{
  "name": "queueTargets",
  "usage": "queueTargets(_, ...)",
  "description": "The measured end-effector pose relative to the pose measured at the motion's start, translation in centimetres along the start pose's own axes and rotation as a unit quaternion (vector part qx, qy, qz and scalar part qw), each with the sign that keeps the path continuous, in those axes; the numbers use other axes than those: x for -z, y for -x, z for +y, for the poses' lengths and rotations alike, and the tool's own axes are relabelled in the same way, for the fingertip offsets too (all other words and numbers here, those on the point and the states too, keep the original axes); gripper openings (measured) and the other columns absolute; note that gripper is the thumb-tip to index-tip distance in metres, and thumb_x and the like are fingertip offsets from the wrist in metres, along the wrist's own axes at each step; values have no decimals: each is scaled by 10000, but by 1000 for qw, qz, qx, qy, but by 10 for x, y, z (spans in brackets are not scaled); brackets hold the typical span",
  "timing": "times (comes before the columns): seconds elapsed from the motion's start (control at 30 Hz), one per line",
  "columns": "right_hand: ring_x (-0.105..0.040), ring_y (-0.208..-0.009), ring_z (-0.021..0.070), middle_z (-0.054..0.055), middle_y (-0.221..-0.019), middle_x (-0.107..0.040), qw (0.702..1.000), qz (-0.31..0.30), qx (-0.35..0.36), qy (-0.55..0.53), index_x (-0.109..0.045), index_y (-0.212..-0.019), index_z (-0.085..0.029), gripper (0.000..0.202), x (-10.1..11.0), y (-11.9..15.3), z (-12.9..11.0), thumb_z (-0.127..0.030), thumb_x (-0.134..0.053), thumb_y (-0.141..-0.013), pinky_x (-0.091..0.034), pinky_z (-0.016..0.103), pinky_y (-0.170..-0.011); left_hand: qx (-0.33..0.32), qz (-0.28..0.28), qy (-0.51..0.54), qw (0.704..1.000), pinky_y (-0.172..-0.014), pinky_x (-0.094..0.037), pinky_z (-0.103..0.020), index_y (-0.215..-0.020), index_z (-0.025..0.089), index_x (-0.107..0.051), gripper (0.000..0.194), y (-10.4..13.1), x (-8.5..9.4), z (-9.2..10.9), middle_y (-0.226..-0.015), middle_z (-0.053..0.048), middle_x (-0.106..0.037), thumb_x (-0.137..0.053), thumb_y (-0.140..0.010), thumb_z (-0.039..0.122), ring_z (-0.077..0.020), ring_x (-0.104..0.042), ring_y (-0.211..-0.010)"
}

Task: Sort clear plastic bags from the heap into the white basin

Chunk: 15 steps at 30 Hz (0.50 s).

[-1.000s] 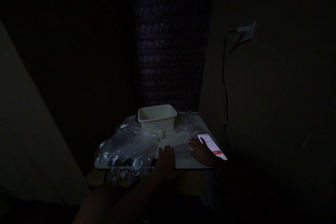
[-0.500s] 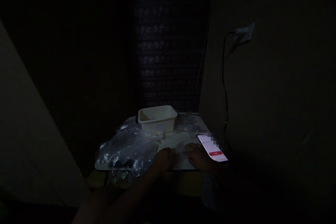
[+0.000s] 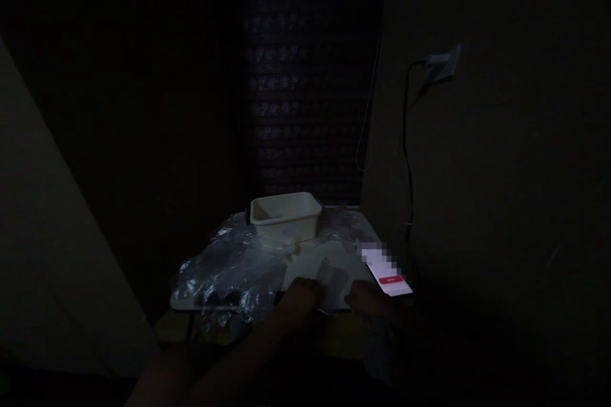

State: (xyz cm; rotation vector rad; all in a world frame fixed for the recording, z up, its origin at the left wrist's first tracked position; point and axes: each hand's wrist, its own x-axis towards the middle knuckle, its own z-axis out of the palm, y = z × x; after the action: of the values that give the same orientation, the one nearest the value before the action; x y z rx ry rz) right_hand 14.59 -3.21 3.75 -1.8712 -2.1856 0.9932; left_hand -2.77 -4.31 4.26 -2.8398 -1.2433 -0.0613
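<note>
The scene is very dark. My left hand (image 3: 301, 292) is closed at the left edge of a thin translucent sheet (image 3: 333, 280), which looks like plastic. At the sheet's lower right edge is my right hand (image 3: 363, 297), its fingers drawn together. The sheet lies between both hands over a pale flat piece (image 3: 305, 262) on the small table (image 3: 184, 303). What the fingertips grip is hard to see in the shadow. Just right of my right hand lies a lit phone (image 3: 392, 281).
A cream rectangular tub (image 3: 286, 229) stands at the back of the table. Crumpled clear plastic (image 3: 229, 273) covers the left side. On the right wall, a black cable (image 3: 407, 140) hangs from an outlet (image 3: 442, 65). A dark blind (image 3: 305, 89) is behind the table.
Both hands have moved down toward the table's near edge. My right hand has drawn back from the sheet's upper part, and more of the sheet shows between the hands.
</note>
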Motion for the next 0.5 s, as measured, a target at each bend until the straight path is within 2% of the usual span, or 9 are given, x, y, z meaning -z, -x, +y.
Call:
queueTargets(0.13, -464, -344, 131, 37, -333, -486, 983, -110, -41, -140, -466, -382, -153, 386, -4, -2, 2, -403, -365, -658, -350, 260, -410, -18, 26, -42, 999, -733, -300, -350, -777, 126, -482, 168, -1, -4, 3, -783, -83, -527, -394, -672, 224, -191, -481, -745)
queueTargets(0.23, -510, -426, 134, 58, -429, -544, 931, -211, -50, -294, -520, -505, -130, 442, -4, -1, 4, -478, -303, -671, -373, 247, -440, -14, 52, -51, 997, -747, -289, -337, -738, 125, -490, 158, -2, -5, 2, -740, -75, -536, -355, -694, 194, -170, -486, -719)
queueTargets(0.3, -528, -476, 133, 80, -502, -567, 892, -240, -61, -378, -526, -579, -111, 475, -3, -3, 4, -497, -267, -677, -378, 235, -454, -7, 66, -58, 996, -732, -300, -326, -725, 123, -493, 163, -3, -3, 2, -729, -76, -538, -348, -699, 191, -165, -486, -705)
queueTargets(0.4, -530, -500, 128, 74, -536, -562, 850, -213, -83, -475, -492, -605, -119, 445, -5, -9, 5, -509, -287, -663, -379, 228, -460, -14, 79, -62, 995, -703, -318, -314, -713, 123, -497, 160, -2, 3, 6, -715, -71, -535, -357, -696, 196, -163, -483, -682)
queueTargets(0.5, -515, -501, 108, -3, -492, -510, 824, -118, -51, -552, -438, -578, -163, 275, -10, -18, 6, -427, -394, -642, -386, 229, -489, -62, 77, -32, 995, -727, -309, -313, -701, 136, -500, 147, 1, 9, 12, -716, -55, -530, -372, -690, 207, -158, -477, -704)
